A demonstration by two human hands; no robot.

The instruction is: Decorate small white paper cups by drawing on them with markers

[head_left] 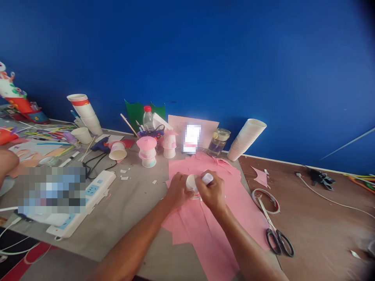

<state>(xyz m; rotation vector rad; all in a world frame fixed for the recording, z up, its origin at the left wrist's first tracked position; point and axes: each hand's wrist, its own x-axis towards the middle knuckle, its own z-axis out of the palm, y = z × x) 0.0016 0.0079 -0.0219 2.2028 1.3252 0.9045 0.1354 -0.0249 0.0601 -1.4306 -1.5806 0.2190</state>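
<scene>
My left hand (176,191) is closed around the side of a small white paper cup (191,182), over a spread of pink paper sheets (234,210). Just right of it, my right hand (214,191) is a closed grip on a thick white pen-like stick (208,178), its rounded end poking up above the fingers. The stick's lower end is hidden behind the hand, so I cannot tell whether it touches the cup. Part of a cup with pink marks shows low between the hands. Behind them stand two paper-cup figures with pink tops, a nearer one (147,152) and a farther one (169,143).
Scissors (272,226) lie across a tape roll (266,201) on the right. A leaning cup stack (246,139), a glass jar (219,141) and a lit phone (191,137) line the blue wall. Left are a glue gun (101,144), a power strip (95,195) and another person's arm (8,163).
</scene>
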